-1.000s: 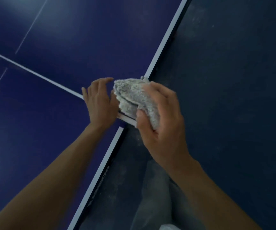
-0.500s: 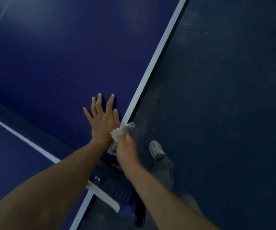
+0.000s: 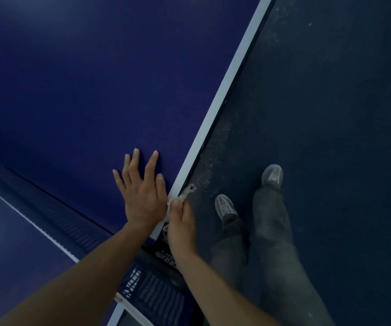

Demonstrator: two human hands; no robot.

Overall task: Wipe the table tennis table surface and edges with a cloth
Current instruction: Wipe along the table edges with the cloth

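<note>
A pale grey cloth (image 3: 185, 195) is pressed against the side edge of a dark blue table tennis table (image 3: 95, 90), bunched in the person's right hand (image 3: 181, 225), whose fingers are curled closed around it so that only a twisted tail of fabric pokes out ahead of the knuckles. The cloth sits right at the white sideline (image 3: 225, 90) that runs along the table's border, close to where the net (image 3: 55, 215) crosses the table. The left hand (image 3: 142, 196) lies flat on the playing surface just beside the right, palm down, fingers spread and straight, holding nothing. Near the bottom of the frame, the net's end and a dark clamp bracket (image 3: 156, 290) with white lettering hang at the table's side. Beyond the edge, a dark, speckled floor (image 3: 330, 114) shows pale dust near the table. The person's grey trousers (image 3: 272, 231) and two grey sneakers (image 3: 225, 205) stand on it, just beside the table.
</note>
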